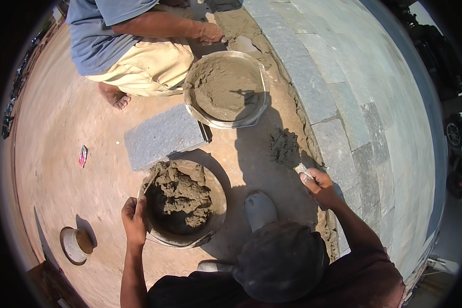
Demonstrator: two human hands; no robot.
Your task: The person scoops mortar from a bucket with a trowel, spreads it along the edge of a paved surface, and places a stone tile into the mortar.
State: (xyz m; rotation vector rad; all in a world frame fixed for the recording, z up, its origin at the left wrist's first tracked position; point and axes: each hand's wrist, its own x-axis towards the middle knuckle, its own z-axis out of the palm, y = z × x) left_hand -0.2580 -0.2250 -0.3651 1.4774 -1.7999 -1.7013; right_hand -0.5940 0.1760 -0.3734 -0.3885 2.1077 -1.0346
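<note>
My left hand (pixel 134 220) is closed around the left rim of a round basin (pixel 219 205). Clumpy grey mortar (pixel 182 192) is heaped in the basin, mostly toward its far side. In my right hand (pixel 319 189) is a trowel, gripped by its pale handle (pixel 303 170). A rough lump of wet mortar (pixel 284 146) covers the spot where its blade lies, so the blade itself is hidden. The lump is low over the ground, beside the edge of the laid stone tiles (pixel 327 138).
A stack of grey stone slabs (pixel 164 134) lies beyond my basin. Another mortar-filled basin (pixel 190 105) stands behind it. A co-worker in a blue shirt (pixel 90 36) crouches at the far left, with a hand (pixel 210 34) at a trowel over a mortar bed. A small bucket (pixel 76 245) sits left.
</note>
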